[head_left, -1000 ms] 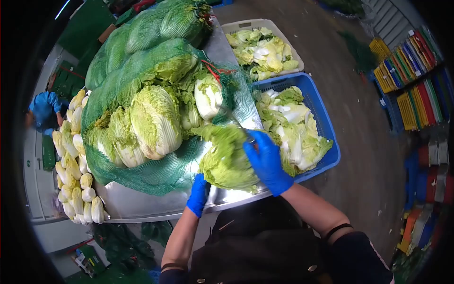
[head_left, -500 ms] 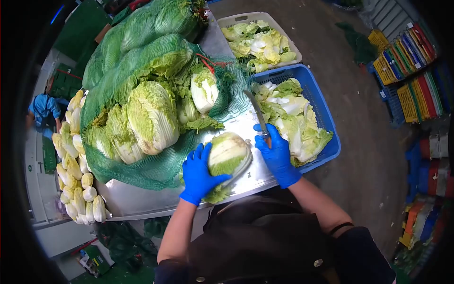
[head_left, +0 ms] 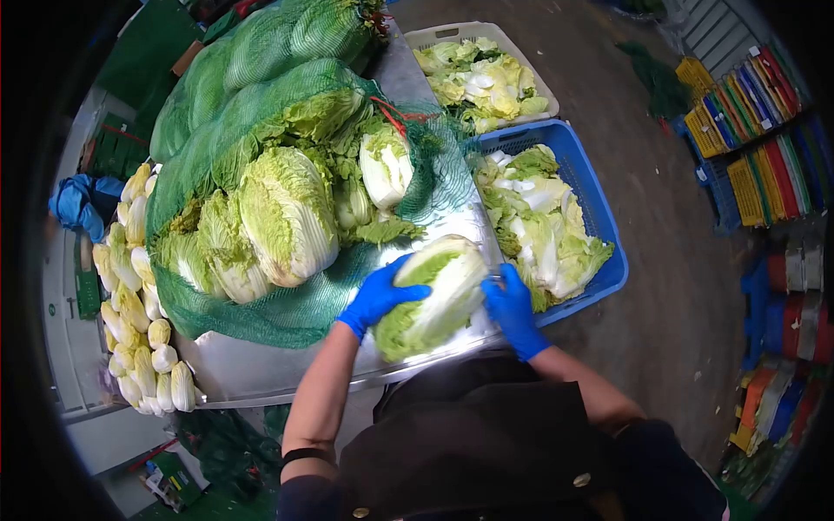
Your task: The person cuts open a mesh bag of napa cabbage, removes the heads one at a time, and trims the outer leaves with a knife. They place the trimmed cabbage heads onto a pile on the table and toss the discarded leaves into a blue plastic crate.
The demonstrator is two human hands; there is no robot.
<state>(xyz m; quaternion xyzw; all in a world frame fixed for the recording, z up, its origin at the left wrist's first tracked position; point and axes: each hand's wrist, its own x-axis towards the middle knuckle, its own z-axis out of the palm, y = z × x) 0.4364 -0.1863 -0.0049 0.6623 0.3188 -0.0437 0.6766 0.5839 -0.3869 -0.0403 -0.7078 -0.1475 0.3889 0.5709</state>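
Note:
My left hand (head_left: pixel 382 300), in a blue glove, is wrapped around the side of a napa cabbage (head_left: pixel 443 300), thumb across its leaves. The cabbage is tilted over the metal table, its pale base toward my right hand. My right hand (head_left: pixel 512 308), also gloved in blue, is closed at the base end, fingers curled. The knife it grips is mostly hidden; only a thin bit shows by the fingers. Behind lies an open green mesh bag (head_left: pixel 287 330) with several napa cabbages (head_left: pixel 291 217) spilling out.
A blue crate (head_left: pixel 599 217) of trimmed leaves stands right of the metal table (head_left: pixel 252 369), a cream crate (head_left: pixel 543 78) of leaves behind it. Small pale cabbages (head_left: pixel 135 308) are piled on the left. A person in blue (head_left: pixel 82 204) is beyond. Stacked coloured crates (head_left: pixel 751 104) stand far right.
My left hand has lifted and turned the cabbage, bringing its base toward the right. My right hand has moved down to the cabbage, and the knife blade, plainly visible before, is now mostly hidden.

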